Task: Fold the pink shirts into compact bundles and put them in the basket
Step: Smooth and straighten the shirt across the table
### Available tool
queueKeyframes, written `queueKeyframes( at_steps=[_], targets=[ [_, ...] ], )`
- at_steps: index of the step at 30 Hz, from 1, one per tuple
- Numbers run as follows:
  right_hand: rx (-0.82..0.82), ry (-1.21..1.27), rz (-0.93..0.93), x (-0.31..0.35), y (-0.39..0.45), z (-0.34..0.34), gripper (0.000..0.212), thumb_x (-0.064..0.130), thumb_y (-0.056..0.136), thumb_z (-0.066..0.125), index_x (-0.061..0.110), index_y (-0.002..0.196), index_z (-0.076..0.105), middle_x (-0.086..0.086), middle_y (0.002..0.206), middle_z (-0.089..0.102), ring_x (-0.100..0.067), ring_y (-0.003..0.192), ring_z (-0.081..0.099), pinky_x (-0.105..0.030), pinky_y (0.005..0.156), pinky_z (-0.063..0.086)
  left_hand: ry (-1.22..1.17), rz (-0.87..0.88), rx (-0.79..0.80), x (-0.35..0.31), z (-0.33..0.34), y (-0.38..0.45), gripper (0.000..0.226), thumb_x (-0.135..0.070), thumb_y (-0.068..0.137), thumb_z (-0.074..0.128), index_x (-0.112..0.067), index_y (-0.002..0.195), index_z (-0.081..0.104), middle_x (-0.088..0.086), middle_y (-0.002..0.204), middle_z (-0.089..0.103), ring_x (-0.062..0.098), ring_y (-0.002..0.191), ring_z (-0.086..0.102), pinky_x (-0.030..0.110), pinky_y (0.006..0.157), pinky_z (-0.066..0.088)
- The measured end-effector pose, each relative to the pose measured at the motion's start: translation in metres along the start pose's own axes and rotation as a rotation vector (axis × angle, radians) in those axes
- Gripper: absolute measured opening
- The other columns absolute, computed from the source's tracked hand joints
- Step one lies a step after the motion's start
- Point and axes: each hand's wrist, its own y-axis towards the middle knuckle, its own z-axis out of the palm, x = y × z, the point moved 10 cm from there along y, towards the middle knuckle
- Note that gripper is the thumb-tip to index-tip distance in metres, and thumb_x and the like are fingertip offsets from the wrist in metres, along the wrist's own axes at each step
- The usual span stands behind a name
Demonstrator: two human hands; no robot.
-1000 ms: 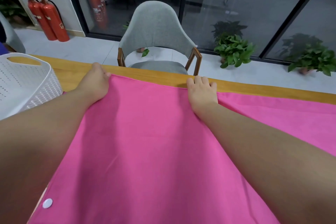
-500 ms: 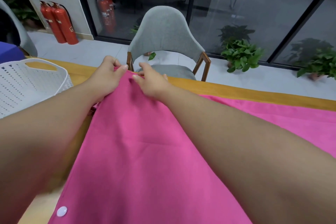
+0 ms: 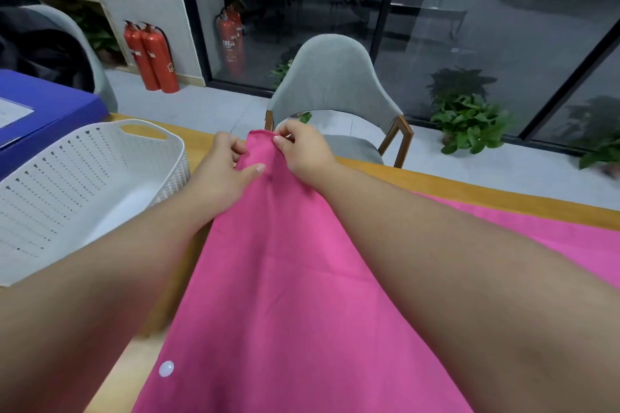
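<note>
A pink shirt (image 3: 285, 295) lies across the wooden table (image 3: 469, 189), with a white button near its lower left edge. Its far end is gathered into a narrow peak and lifted off the table. My left hand (image 3: 223, 171) grips that peak from the left, thumb on top of the cloth. My right hand (image 3: 303, 151) pinches the top edge of the same peak from the right. More pink cloth (image 3: 570, 241) spreads flat to the right behind my right arm. A white perforated basket (image 3: 84, 178) stands at the left, with nothing visible inside.
A grey chair (image 3: 335, 87) stands just beyond the table's far edge. A blue box (image 3: 50, 111) sits behind the basket. Red fire extinguishers (image 3: 152, 57) and potted plants (image 3: 469, 121) stand on the floor by the glass wall.
My hands, first spread apart along the shirt's far edge, have come together and bunched that edge into a raised peak. The camera view has tilted up and left, showing more of the basket.
</note>
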Motion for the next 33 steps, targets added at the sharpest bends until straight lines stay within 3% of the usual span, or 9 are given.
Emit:
queueKeyframes(
  at_steps=[3,7,15,21,26,29,33],
  targets=[
    [-0.008,0.004,0.004,0.001,-0.002,0.001,0.014,0.02,0.096,0.05,0.023,0.082,0.05,0.002,0.089,0.058,-0.025,0.096,0.057,-0.046,0.092,0.043,0.005,-0.007,-0.011,0.002,-0.002,-0.01,0.032,-0.019,0.087,0.067,-0.014,0.102,0.04,-0.002,0.086,0.046,0.009,0.072,0.044,0.011,0.057,0.037],
    [-0.025,0.02,0.01,0.001,-0.005,0.001,0.012,0.02,0.096,0.05,0.023,0.085,0.054,0.0,0.091,0.061,-0.026,0.096,0.058,-0.048,0.093,0.043,-0.023,-0.04,0.003,0.004,-0.003,-0.018,0.03,-0.021,0.089,0.065,-0.016,0.105,0.04,0.001,0.092,0.053,0.013,0.074,0.051,0.026,0.061,0.043],
    [-0.014,-0.027,0.014,0.001,-0.01,-0.005,0.018,0.02,0.101,0.038,0.013,0.104,0.054,-0.004,0.104,0.062,-0.025,0.101,0.055,-0.048,0.097,0.039,-0.012,-0.007,-0.031,-0.004,-0.007,-0.015,0.014,-0.017,0.091,0.061,-0.013,0.095,0.048,-0.006,0.08,0.051,0.011,0.071,0.048,0.022,0.06,0.038],
    [-0.012,-0.038,0.0,0.004,-0.009,-0.006,0.018,0.021,0.101,0.039,0.014,0.104,0.055,-0.003,0.104,0.063,-0.025,0.102,0.055,-0.048,0.096,0.039,0.08,0.082,0.025,-0.01,-0.01,-0.023,0.025,-0.013,0.087,0.066,-0.015,0.086,0.041,-0.007,0.075,0.046,0.012,0.057,0.041,0.027,0.053,0.033],
    [-0.022,-0.033,-0.003,0.006,-0.01,-0.009,0.017,0.021,0.101,0.039,0.014,0.104,0.055,-0.002,0.104,0.063,-0.024,0.101,0.055,-0.048,0.097,0.039,0.066,0.059,0.014,-0.002,-0.016,-0.025,0.031,-0.02,0.084,0.07,-0.028,0.078,0.041,-0.005,0.075,0.053,0.013,0.064,0.051,0.028,0.058,0.037],
    [-0.024,-0.034,-0.009,0.007,-0.012,-0.009,0.013,0.02,0.101,0.039,0.017,0.099,0.052,-0.001,0.1,0.061,-0.023,0.099,0.055,-0.047,0.097,0.038,0.054,0.023,0.027,0.002,-0.016,-0.028,0.023,-0.019,0.085,0.069,-0.025,0.084,0.047,-0.002,0.079,0.056,0.014,0.068,0.054,0.029,0.059,0.042],
    [-0.021,-0.031,-0.006,0.007,-0.015,-0.01,0.011,0.02,0.101,0.039,0.021,0.092,0.045,0.005,0.089,0.053,-0.019,0.09,0.05,-0.047,0.097,0.038,-0.065,-0.014,0.047,0.007,-0.016,-0.031,0.026,-0.017,0.088,0.065,-0.029,0.091,0.043,0.007,0.09,0.062,0.026,0.077,0.062,0.042,0.065,0.05]
  ],
)
